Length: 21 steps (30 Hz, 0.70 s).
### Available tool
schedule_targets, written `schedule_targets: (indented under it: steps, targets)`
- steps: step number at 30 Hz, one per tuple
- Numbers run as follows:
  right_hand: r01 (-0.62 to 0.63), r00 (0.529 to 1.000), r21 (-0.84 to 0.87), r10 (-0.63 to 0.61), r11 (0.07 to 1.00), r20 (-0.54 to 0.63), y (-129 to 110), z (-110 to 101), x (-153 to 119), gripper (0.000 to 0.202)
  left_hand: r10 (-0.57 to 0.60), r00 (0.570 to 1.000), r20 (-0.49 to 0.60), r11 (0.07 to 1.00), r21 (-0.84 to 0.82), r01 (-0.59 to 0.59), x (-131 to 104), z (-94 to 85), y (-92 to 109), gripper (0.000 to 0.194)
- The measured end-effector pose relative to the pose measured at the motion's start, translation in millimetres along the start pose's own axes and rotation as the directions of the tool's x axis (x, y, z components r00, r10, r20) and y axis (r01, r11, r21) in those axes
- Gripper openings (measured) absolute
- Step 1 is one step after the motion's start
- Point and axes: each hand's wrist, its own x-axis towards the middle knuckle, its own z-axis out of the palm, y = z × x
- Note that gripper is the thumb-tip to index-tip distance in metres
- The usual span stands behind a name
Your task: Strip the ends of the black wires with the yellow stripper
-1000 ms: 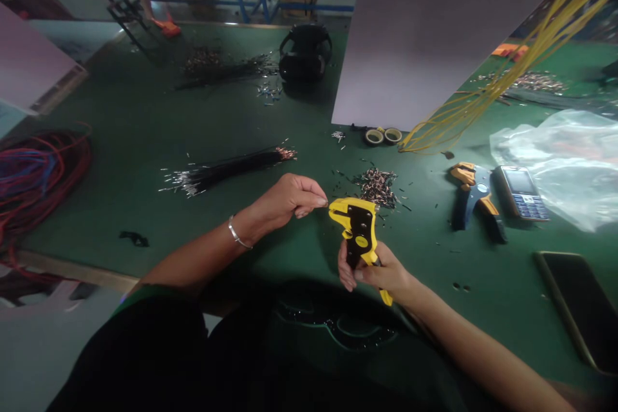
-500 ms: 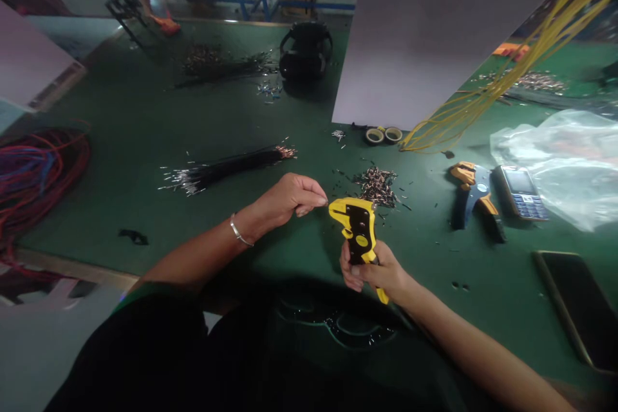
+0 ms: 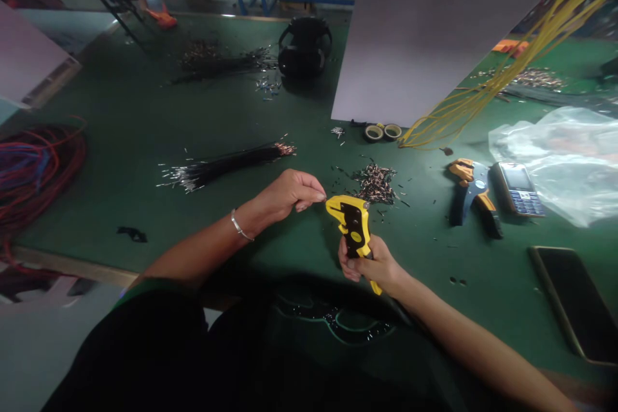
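Observation:
My right hand (image 3: 369,261) grips a yellow-and-black wire stripper (image 3: 356,232) by its handles, jaws pointing up and to the left. My left hand (image 3: 297,192) is pinched, its fingertips at the stripper's nose; whatever is between them is too small to make out. Behind the stripper lies a pile of short stripped wire ends (image 3: 375,183) with coppery tips. Left of it, beyond my left hand, rests a bundle of black wires (image 3: 232,164) with silvery ends on one side and coppery ends on the other.
Right of me lie an orange-and-blue wire stripper (image 3: 476,190), a keypad phone (image 3: 519,187), a smartphone (image 3: 574,302) and a plastic bag (image 3: 570,161). Yellow wires (image 3: 502,84) hang by a grey panel (image 3: 420,32). Tape rolls (image 3: 374,133) sit below it; red wire coils (image 3: 38,174) lie left.
The wire stripper in my right hand has shifted slightly left, nearer my left fingertips. My left hand keeps its pinch. The whole view has moved a little.

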Motion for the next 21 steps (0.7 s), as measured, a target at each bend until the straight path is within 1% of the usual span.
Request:
schedule_targets:
  steps: [11, 17, 21]
  targets:
    - [-0.015, 1.0, 0.002, 0.015, 1.0, -0.023, 0.0, 1.2, 2.5, 0.02, -0.006, 1.0, -0.005, 1.0, -0.01, 0.006, 1.6, 0.5, -0.7, 0.002]
    - [-0.036, 0.999, 0.023, 0.036, 0.999, -0.03, -0.9, 1.4, 3.4, 0.019, -0.012, 1.0, 0.001, 1.0, -0.017, 0.012, 3.6, -0.9, -4.3, 0.003]
    - [-0.037, 0.999, 0.038, 0.038, 0.999, -0.019, -0.7, 1.3, 3.9, 0.02, -0.02, 1.0, -0.012, 1.0, -0.008, 0.02, 4.2, -0.7, -4.3, 0.002]
